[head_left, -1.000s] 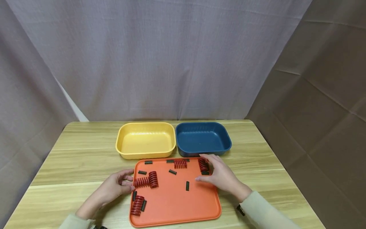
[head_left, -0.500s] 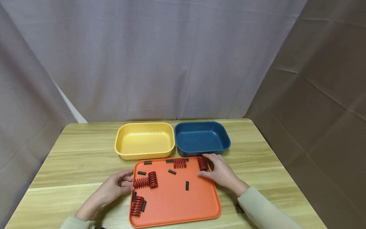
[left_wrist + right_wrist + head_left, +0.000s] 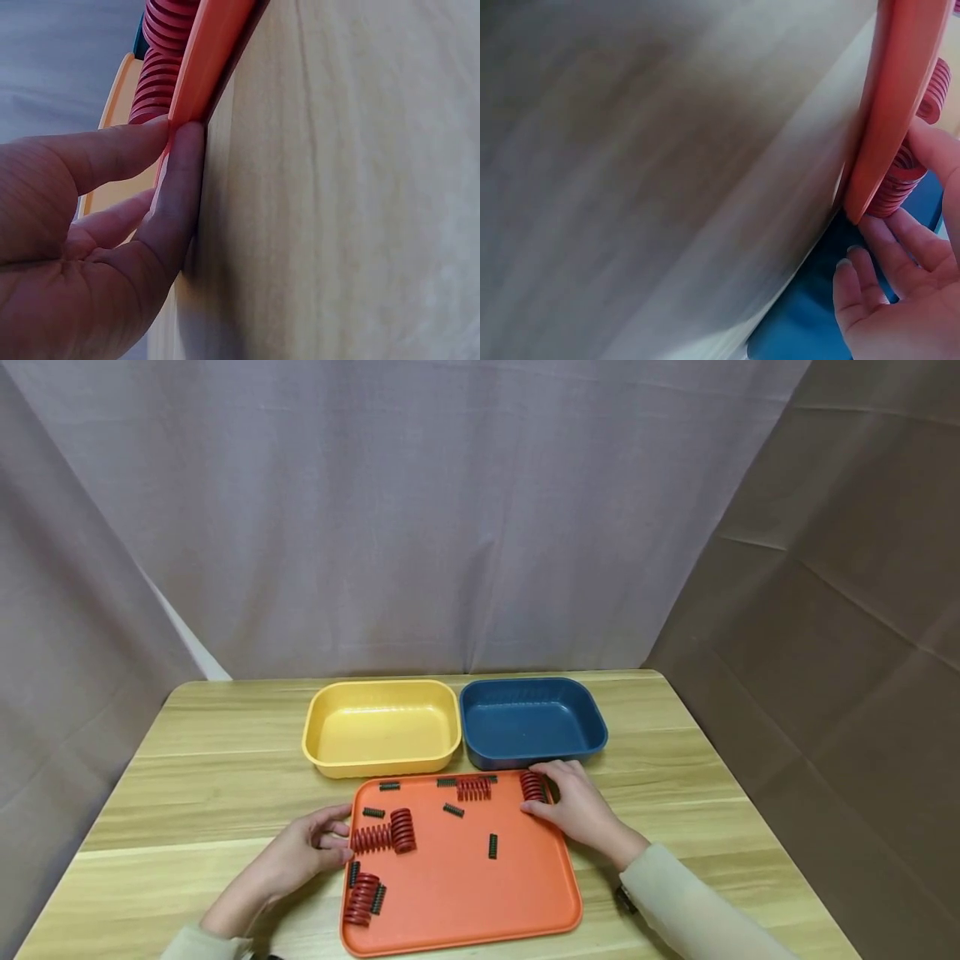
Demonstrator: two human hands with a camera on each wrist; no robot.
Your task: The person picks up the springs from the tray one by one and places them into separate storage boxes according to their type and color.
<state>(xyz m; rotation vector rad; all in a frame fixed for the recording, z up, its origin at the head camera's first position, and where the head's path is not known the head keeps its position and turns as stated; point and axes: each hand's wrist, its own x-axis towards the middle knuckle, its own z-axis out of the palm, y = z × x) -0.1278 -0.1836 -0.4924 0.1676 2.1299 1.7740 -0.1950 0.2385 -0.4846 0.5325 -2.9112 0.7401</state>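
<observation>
An orange tray [image 3: 465, 893] lies on the table with thick red springs and small dark springs in it. At its left rim my left hand [image 3: 303, 853] pinches the edge; in the left wrist view the thumb is on the rim and a finger lies against the outer side. A red spring [image 3: 532, 787] sits in the far right corner, and my right hand [image 3: 579, 806] holds it by its two ends between thumb and fingers. A small dark spring beside it is mostly hidden. Near the left hand lie two touching red springs, one of them the upright-looking spring [image 3: 402, 831].
Behind the tray stand a yellow bin [image 3: 382, 768] and a blue bin [image 3: 532, 758], side by side, with nothing seen in them. Another red spring [image 3: 474, 790] lies at the tray's far edge, and one red spring [image 3: 362, 899] at the near left. Grey curtains close off the back.
My right hand has moved slightly away from me and closed its thumb and fingers onto the corner red spring. The left hand stays on the tray's rim.
</observation>
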